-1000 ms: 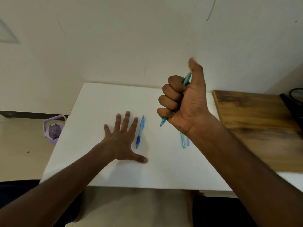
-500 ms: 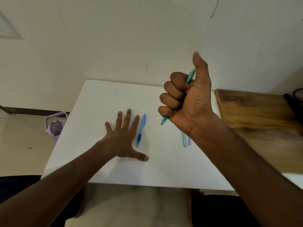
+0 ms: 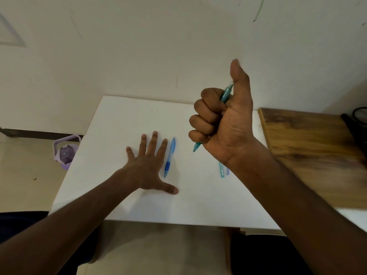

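At the far left, a lilac water bottle (image 3: 66, 150) stands on the floor, just beside the edge of the white table (image 3: 123, 120). The left hand (image 3: 148, 167) lies palm down on the tabletop, its fingers straight and spread wide and its thumb stretched out to the side; it holds nothing. Just to the right of its index finger, a blue pen (image 3: 170, 155) lies on the table roughly parallel to that finger, tip toward the person; whether the two touch cannot be told.

Further right, the right hand (image 3: 224, 124) is raised above the table in a fist, all four fingers curled round a teal pen (image 3: 226, 94) and the thumb straight up along its top end. The pen's tip juts out below the little finger, pointing down, clear of the table. Under the wrist, a thin teal piece (image 3: 222, 171) and a small purple piece (image 3: 227, 172) lie side by side, partly hidden. A wooden tabletop (image 3: 307, 145) adjoins on the right.
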The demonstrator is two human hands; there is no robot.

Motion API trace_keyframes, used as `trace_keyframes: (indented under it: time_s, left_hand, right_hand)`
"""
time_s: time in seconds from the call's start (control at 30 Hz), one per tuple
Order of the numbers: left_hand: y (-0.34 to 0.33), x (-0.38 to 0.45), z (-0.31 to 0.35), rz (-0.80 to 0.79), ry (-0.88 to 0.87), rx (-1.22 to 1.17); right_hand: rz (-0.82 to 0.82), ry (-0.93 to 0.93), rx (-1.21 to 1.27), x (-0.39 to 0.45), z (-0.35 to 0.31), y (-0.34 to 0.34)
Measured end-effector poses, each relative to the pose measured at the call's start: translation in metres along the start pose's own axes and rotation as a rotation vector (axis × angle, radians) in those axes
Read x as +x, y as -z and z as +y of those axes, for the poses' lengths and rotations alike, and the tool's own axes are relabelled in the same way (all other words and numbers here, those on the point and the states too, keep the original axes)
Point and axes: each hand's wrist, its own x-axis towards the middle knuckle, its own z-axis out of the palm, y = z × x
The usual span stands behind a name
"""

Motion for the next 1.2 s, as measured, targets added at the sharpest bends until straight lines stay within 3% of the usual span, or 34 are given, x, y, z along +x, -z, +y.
trace_keyframes:
  time_s: [0.2,1.2]
  left_hand:
    - [-0.0021,0.0024,-0.0004,0.004,0.004,0.000]
    - [-0.0032,0.0034,-0.0007,0.011,0.002,-0.003]
  right_hand:
    - [-0.048,-0.005,0.089,-0.0021,-0.0002,0.0032]
    - [-0.055,-0.017,0.028,-0.0032,0.0007,0.0040]
